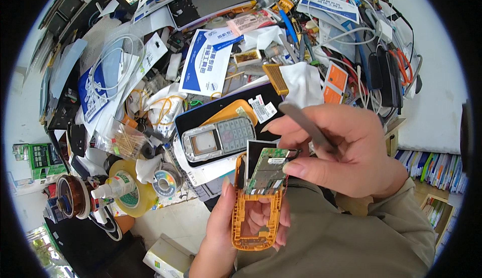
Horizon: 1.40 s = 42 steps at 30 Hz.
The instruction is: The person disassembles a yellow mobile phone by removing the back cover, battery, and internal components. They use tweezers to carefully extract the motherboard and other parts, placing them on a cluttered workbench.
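Note:
My left hand (221,223) is closed around an orange plastic phone frame (235,225) with an open window, held upright above my lap. A green circuit board (266,172) sticks up at the frame's upper end, partly over it. At the board's upper right edge, the thumb and a finger of my right hand (351,147) pinch it. A dark grey flat tool (307,125) lies across that hand's fingers; its kind is unclear. Just beyond, a silver phone housing with a keypad (233,135) and an orange cover (221,115) rest on a black slab (193,113).
The bench is heaped with tools, papers and cables (364,37). Solder wire (167,182) and yellow tape (146,205) stand at the left. A blue-and-white packet (205,64) and a white cloth (302,84) lie farther back. Books (427,167) fill a shelf at the right.

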### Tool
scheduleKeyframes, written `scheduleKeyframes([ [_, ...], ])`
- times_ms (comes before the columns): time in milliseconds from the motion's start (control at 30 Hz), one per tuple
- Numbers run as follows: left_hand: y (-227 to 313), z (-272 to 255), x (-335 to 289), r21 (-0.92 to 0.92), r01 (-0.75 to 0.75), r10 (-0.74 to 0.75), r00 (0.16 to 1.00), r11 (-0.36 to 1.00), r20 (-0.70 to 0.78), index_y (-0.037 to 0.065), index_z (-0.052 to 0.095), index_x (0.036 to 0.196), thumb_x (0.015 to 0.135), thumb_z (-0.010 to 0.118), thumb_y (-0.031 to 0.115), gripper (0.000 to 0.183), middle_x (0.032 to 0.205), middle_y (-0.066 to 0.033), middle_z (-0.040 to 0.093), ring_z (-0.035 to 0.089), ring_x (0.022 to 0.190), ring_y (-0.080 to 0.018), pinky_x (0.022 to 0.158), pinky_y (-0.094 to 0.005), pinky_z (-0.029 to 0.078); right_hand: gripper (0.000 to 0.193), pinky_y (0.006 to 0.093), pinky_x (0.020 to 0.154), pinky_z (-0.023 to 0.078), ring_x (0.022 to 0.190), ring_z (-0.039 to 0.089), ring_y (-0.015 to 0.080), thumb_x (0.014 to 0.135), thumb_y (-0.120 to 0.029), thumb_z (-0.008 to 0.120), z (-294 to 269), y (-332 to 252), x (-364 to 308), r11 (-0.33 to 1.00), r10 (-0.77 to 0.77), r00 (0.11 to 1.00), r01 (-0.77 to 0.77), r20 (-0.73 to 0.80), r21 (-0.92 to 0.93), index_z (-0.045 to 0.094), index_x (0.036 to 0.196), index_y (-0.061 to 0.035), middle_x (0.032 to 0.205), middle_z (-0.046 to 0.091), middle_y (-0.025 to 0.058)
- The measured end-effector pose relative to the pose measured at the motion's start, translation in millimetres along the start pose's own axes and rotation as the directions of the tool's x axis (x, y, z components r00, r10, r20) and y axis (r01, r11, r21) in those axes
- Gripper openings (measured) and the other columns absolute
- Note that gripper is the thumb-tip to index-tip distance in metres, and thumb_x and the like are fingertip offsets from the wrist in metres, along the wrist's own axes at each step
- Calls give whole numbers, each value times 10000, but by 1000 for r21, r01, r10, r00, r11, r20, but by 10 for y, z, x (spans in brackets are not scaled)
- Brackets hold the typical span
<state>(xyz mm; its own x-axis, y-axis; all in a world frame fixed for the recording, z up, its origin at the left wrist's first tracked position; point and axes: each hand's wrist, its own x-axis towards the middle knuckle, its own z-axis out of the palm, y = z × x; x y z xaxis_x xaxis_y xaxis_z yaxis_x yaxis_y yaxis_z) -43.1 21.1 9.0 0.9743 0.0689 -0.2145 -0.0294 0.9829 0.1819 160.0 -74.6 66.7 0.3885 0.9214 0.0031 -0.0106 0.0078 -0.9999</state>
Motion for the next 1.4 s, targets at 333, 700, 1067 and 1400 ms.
scheduleKeyframes([
  [333,13,-120,28,-91,-8,10,1000,996,19,-25,528,1329,987,216,773,923,1037,-247,651,713,748,-316,577,-376,598,434,278,856,536,957,676,123,848,54,725,11,19,71,999,6,1000,-5,24,-53,634,1273,66,1074,712,131],
  [700,132,-256,102,-144,-75,80,997,987,23,-85,445,1390,1039,266,625,812,1012,-338,623,695,694,-361,512,-397,571,446,242,834,517,964,655,88,867,39,719,26,-16,154,993,25,998,-19,54,-115,633,1304,51,1125,710,104],
  [1067,228,-270,62,-296,-30,77,986,955,147,-107,493,1330,1052,296,490,687,920,-390,600,660,651,-431,469,-416,557,526,269,863,524,1036,641,128,800,22,784,45,50,204,987,30,994,-12,109,-162,629,1301,67,1178,686,132],
  [1400,367,-250,-21,-322,100,-75,993,941,89,-157,499,1335,1011,357,395,655,813,-393,591,534,446,-350,346,-361,458,673,385,899,549,1172,632,267,721,-201,893,-98,81,389,663,-313,800,570,512,-486,659,1334,-50,1356,632,111],
])
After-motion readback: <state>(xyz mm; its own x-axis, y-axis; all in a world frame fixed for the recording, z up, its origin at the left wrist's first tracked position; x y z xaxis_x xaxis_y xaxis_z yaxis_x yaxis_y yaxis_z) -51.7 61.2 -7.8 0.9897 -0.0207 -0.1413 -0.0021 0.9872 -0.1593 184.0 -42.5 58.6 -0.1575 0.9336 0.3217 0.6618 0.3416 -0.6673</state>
